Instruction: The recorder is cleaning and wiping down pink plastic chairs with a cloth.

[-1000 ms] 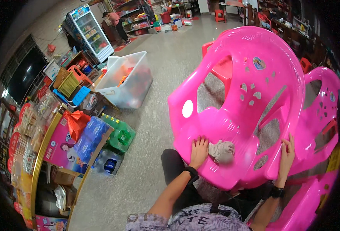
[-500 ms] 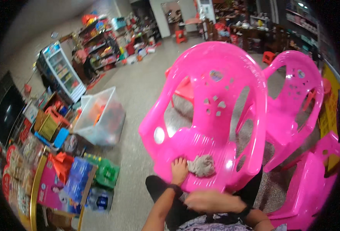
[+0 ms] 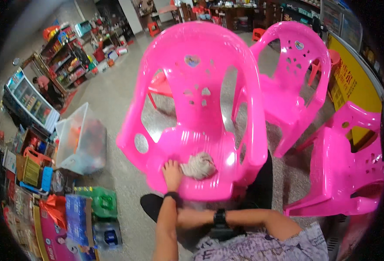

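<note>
A glossy pink plastic armchair [image 3: 200, 104] stands right in front of me, its cut-out backrest on the far side. My left hand [image 3: 172, 175] lies flat on the left front of its seat, fingers spread. Beside those fingers, a crumpled grey rag [image 3: 199, 166] rests on the seat. My right forearm, with a dark watch [image 3: 220, 217], crosses toward the left. My right hand [image 3: 189, 218] reaches my left forearm near the wrist; its fingers are hidden behind that arm.
Two more pink armchairs [image 3: 294, 91] [image 3: 344, 165] stand to the right, near a yellow board [image 3: 357, 82]. On the left are a translucent bin [image 3: 85, 139], bottle packs [image 3: 96, 202] and a glass-door fridge [image 3: 31, 102]. A person [image 3: 46, 89] is by the far-left shelves.
My right hand has moved from in front of the seat to my left forearm. The view has swung, so the chairs appear further left and higher. The left hand stays on the seat.
</note>
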Demonstrator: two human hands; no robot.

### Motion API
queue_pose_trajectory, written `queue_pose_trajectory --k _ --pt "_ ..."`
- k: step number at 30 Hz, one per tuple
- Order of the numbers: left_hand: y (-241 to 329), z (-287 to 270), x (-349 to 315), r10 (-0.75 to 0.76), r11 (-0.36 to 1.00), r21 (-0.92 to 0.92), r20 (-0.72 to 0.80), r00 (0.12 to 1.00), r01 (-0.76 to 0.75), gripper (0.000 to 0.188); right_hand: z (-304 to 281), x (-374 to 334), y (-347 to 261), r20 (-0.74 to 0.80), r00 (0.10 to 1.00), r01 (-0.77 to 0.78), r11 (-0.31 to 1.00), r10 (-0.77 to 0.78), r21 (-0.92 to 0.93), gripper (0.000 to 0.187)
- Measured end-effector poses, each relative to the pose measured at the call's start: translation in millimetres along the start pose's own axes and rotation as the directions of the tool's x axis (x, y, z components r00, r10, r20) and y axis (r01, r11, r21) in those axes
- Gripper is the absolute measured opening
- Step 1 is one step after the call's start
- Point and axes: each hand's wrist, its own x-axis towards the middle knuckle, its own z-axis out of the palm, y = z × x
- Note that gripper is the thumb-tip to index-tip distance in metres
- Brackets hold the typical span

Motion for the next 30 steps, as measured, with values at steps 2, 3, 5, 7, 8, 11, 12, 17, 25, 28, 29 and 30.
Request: queue_pose_trajectory --k 2,3,5,7,8,11,12,17,25,28,29,30 --pt "-15.7 1.4 -9.0 -0.054 0.997 -0.053 -0.042 0.998 0.052 0.027 -37.5 -16.3 -26.6 -0.198 0.979 0.039 0.999 -0.042 -0.02 0.02" --pt "-10.4 0.4 -5.1 -0.058 0.994 -0.092 -0.014 0.998 0.057 0.029 -48.0 -23.7 -31.7 -0.173 0.984 0.035 0.999 -0.04 -0.036 0.018" --pt "-15.2 2.0 -3.6 -0.082 0.982 -0.169 -0.014 0.997 0.078 0.025 -75.7 -30.9 -44.3 -0.069 0.988 -0.13 0.985 0.139 0.116 0.019" --pt "-36.3 5.6 -8.3 -0.087 0.796 -0.603 -0.014 0.996 0.061 0.022 -86.9 -41.9 -40.7 -0.414 0.906 0.032 0.958 0.093 0.286 0.021" --pt "-31.3 -1.1 -15.3 -0.088 0.767 -0.641 -0.062 0.994 0.028 0.022 -83.9 -47.4 -20.3 -0.381 0.919 0.019 0.953 0.103 0.303 0.021" --pt "-54.6 -31.0 -55.0 -0.258 0.758 -0.637 -0.092 0.962 0.143 0.025 -116.3 -74.7 -10.8 -0.406 0.877 -0.062 0.898 0.258 0.436 0.029" --pt "-64.1 -36.2 -70.3 -0.369 0.749 -0.613 -0.069 0.927 0.252 0.026 -122.8 -79.3 -1.8 -0.369 0.86 -0.113 0.835 0.354 0.538 0.029" --pt "-85.7 -42.2 -119.9 -0.545 0.709 -0.582 -0.091 0.834 0.399 0.03 -152.3 -100.4 32.5 -0.439 0.722 -0.268 0.801 0.535 0.535 0.034" --pt "-84.9 28.1 -120.8 -0.639 -0.09 -0.74 0.556 0.531 0.667 0.057 -139.1 -68.6 96.9 -0.448 0.824 -0.468 0.863 0.347 -0.192 0.049" --pt "-45.3 16.7 -99.2 -0.498 -0.418 -0.686 0.721 0.482 0.595 0.066 -107.5 -63.0 124.5 -0.515 0.732 -0.56 0.824 0.446 -0.082 0.055" --pt "-41.0 16.0 -96.9 -0.475 -0.562 -0.662 0.749 0.461 0.496 0.068 -108.5 -57.5 131.8 -0.481 0.761 -0.547 0.829 0.434 -0.117 0.055" --pt "-55.6 38.9 -112.1 -0.525 -0.54 -0.701 0.713 0.465 0.466 0.08 -105.3 -35.6 130.3 -0.506 0.731 -0.581 0.807 0.458 -0.108 0.055"
